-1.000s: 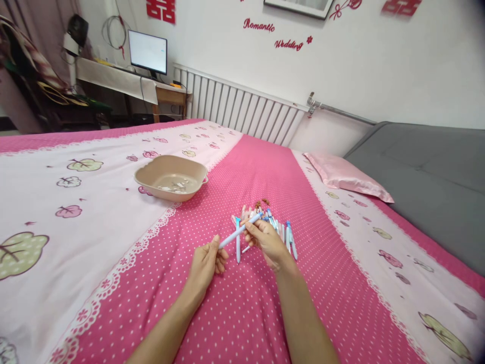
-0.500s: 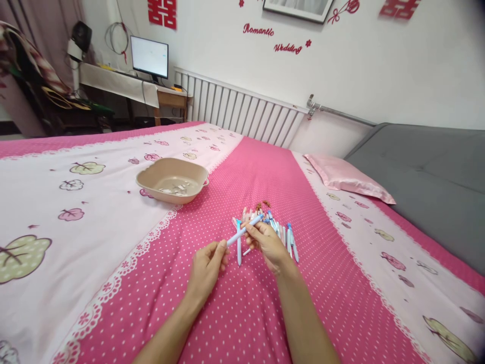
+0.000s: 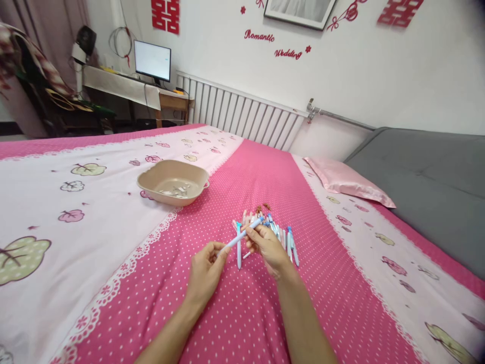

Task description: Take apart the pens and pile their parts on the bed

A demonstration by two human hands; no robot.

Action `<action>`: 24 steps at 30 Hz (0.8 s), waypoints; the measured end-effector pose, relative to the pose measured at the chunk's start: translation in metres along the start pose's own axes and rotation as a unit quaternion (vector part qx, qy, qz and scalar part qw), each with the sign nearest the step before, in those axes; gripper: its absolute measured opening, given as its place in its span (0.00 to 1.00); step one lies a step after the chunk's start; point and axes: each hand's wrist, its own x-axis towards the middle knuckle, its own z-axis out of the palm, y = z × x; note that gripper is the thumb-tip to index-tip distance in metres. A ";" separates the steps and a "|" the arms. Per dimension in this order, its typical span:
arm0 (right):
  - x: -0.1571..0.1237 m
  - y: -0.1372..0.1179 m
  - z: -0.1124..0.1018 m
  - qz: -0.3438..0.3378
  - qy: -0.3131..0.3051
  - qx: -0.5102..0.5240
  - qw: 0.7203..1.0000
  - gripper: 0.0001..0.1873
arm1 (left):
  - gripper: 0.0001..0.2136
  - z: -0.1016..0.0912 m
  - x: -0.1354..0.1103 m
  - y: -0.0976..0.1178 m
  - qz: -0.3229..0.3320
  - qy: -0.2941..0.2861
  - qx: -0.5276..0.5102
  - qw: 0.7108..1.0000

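Note:
A light blue pen (image 3: 237, 239) slants between my two hands, above the bedspread. My left hand (image 3: 207, 264) pinches its lower end between thumb and fingers. Near its darker blue upper end, my right hand (image 3: 264, 245) grips the barrel. Just beyond and beneath my hands lies a loose pile of pens (image 3: 280, 233) in pink, white and blue. One blue pen (image 3: 239, 253) lies apart at the pile's left side, pointing toward me. Small brown pieces (image 3: 262, 208) rest at the far edge of the pile; their kind is unclear.
A beige plastic basin (image 3: 189, 194) with small pale pieces in it stands on the bedspread (image 3: 212, 323), left of the pens. A pink pillow (image 3: 348, 179) lies at right against a grey headboard (image 3: 424, 177). Farther back are a white radiator (image 3: 242, 111) and a desk with a monitor (image 3: 152, 60).
Both hands still hold the light blue pen. My left fingers have shifted slightly at its lower end. The whole view has tilted a little, so the surroundings sit slightly lower.

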 end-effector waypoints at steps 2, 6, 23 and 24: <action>0.001 -0.001 -0.003 -0.004 0.013 0.013 1.000 0.18 | 0.19 -0.001 0.000 -0.001 -0.043 -0.007 -0.012 0.999; 0.001 -0.007 -0.011 -0.013 0.049 0.062 0.997 0.18 | 0.22 0.000 0.000 -0.003 -0.093 -0.004 -0.069 0.993; 0.003 -0.020 -0.043 -0.087 0.223 0.117 0.964 0.14 | 0.23 -0.001 0.003 -0.014 -0.081 0.007 0.002 0.997; 0.006 -0.018 -0.046 -0.106 0.241 0.108 0.959 0.14 | 0.23 -0.001 0.003 -0.015 -0.079 0.013 0.004 0.997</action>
